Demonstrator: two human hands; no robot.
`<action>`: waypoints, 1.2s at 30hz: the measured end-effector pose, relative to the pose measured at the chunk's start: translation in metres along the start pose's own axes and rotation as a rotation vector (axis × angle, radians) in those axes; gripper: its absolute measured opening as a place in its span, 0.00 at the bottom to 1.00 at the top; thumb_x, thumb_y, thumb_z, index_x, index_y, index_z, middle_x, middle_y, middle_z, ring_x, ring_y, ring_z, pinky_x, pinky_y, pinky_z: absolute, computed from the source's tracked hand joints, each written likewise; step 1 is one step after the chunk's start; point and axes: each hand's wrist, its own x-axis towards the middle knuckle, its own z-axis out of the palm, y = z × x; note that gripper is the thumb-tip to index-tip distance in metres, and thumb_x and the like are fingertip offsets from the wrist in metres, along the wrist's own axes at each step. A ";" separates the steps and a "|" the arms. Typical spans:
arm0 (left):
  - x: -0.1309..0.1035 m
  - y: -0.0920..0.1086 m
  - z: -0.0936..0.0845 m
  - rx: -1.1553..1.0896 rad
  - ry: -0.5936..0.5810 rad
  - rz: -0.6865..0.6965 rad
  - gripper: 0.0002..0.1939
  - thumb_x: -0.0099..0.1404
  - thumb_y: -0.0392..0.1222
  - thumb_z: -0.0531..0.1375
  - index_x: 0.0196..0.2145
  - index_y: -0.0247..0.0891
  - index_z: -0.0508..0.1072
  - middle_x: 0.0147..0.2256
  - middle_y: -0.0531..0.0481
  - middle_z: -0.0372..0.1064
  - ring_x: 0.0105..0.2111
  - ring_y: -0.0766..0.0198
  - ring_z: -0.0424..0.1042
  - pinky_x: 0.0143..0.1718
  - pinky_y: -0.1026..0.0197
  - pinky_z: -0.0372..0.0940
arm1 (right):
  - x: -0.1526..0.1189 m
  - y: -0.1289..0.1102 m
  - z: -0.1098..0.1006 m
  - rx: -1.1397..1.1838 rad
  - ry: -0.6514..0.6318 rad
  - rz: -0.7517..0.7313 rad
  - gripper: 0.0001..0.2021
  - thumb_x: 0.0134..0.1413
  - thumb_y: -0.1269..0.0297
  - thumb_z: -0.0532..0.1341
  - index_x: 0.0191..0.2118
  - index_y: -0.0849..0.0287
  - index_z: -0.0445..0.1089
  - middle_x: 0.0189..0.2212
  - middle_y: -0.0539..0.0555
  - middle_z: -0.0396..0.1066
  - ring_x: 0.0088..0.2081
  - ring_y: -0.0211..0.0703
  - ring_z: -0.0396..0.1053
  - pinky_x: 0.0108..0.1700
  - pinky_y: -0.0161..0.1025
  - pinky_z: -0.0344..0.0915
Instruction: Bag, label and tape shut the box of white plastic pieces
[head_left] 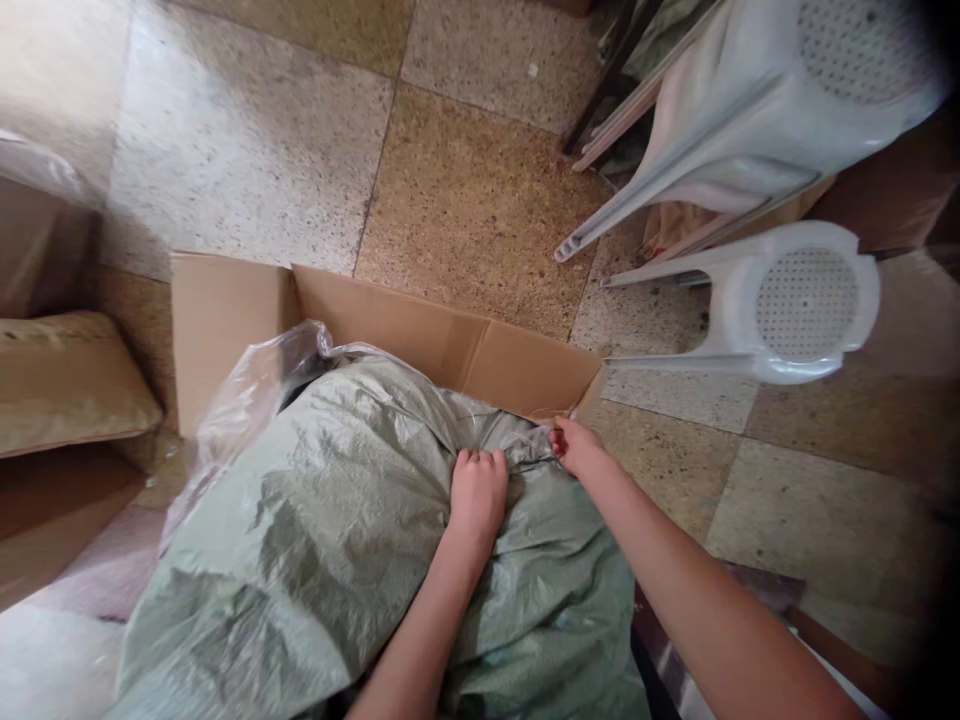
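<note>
A large grey-green woven plastic sack (pixel 345 500) bulges over an open cardboard box (pixel 442 345), covering much of its opening. My left hand (pixel 478 490) is closed on the sack's bunched fabric, near its middle. To the right, my right hand (pixel 577 446) has curled fingers pinching the gathered edge of the sack, close to the box's corner. Exactly what lies under those fingertips is partly hidden. Clear plastic film (pixel 251 385) sticks up between the sack and the box's left flap (pixel 225 325). The sack hides what is under it.
A white plastic stool (pixel 806 300) stands right of the box, with a taller white stool (pixel 862 50) behind it. At the left are a brown cushion-like bundle (pixel 67 385) and another cardboard box (pixel 60 515). The floor (pixel 465 200) is speckled tile.
</note>
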 end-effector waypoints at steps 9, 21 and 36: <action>-0.002 0.000 0.000 -0.026 0.034 -0.018 0.12 0.69 0.29 0.48 0.38 0.31 0.71 0.36 0.40 0.73 0.40 0.52 0.73 0.47 0.52 0.64 | -0.007 -0.007 -0.004 -0.148 0.062 -0.123 0.11 0.63 0.64 0.59 0.30 0.64 0.63 0.20 0.41 0.55 0.17 0.24 0.47 0.16 0.25 0.45; -0.002 -0.004 0.009 0.021 0.034 -0.009 0.14 0.70 0.32 0.51 0.50 0.30 0.70 0.39 0.42 0.72 0.42 0.55 0.73 0.51 0.53 0.63 | -0.020 -0.013 -0.022 -0.102 0.008 -0.266 0.13 0.54 0.74 0.58 0.22 0.62 0.57 0.13 0.39 0.50 0.12 0.24 0.43 0.14 0.26 0.38; -0.009 -0.002 0.012 -0.013 0.009 -0.030 0.14 0.70 0.32 0.52 0.50 0.29 0.70 0.40 0.41 0.72 0.44 0.56 0.72 0.52 0.53 0.63 | -0.022 0.003 -0.031 -0.044 -0.003 -0.442 0.08 0.42 0.66 0.56 0.22 0.56 0.53 0.14 0.40 0.47 0.14 0.29 0.44 0.17 0.30 0.40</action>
